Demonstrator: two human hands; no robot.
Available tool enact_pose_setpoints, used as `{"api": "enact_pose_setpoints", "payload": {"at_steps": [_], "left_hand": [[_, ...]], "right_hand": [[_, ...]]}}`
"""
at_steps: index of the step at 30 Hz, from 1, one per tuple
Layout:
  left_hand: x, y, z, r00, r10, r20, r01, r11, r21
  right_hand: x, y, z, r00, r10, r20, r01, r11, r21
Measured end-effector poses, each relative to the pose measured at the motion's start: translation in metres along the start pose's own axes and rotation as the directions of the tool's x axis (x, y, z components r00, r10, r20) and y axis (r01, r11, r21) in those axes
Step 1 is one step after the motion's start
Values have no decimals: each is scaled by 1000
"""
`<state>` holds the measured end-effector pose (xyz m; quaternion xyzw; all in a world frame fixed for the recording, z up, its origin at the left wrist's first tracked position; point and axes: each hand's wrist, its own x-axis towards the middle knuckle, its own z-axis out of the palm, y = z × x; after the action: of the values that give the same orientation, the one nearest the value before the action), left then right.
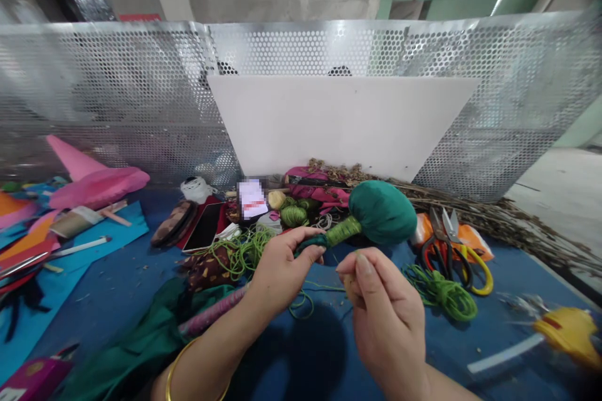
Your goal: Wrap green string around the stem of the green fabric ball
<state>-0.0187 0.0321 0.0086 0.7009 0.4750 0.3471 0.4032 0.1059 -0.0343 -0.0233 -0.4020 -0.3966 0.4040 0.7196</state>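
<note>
A round, dark green cloth-covered head point(383, 213) tops a stick-like object whose neck point(345, 231) is wound with light green yarn. Around the dark green lower end of this object, my left hand point(289, 266) is closed. My right hand point(380, 301) sits just to the right with thumb and fingers pinched together. A thin green yarn strand runs to its fingertips from near the wound neck, partly hidden. Loose green yarn point(303, 308) loops on the blue table below the hands. A tangle of light green yarn point(251, 247) lies behind my left hand.
At right are scissors point(442, 244), a green yarn bundle point(444, 294) and a yellow glue gun point(567, 332). Dry twigs point(508, 225) cross the back right. Dark green cloth point(136, 338), a phone point(204, 227) and coloured paper point(94, 250) lie left. A white board point(343, 125) stands behind.
</note>
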Motion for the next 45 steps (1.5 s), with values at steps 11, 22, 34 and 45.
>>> {"api": "enact_pose_setpoints", "payload": {"at_steps": [11,22,34,45], "left_hand": [[-4,-4,7,992,19,123,-68,912,403],[-6,-8,13,972,90,218,-176,892,416],[-13,-12,16,952,189,243,-299,752,588],[-13,-14,19,925,279,259,-381,679,628]], "right_hand": [[30,-42,-19,847,-247,471,455,794,-403],[49,-37,-30,852,-185,490,451,733,-509],[48,-33,-25,880,-82,469,359,760,-542],[50,-31,-26,929,-40,367,251,799,-547]]}}
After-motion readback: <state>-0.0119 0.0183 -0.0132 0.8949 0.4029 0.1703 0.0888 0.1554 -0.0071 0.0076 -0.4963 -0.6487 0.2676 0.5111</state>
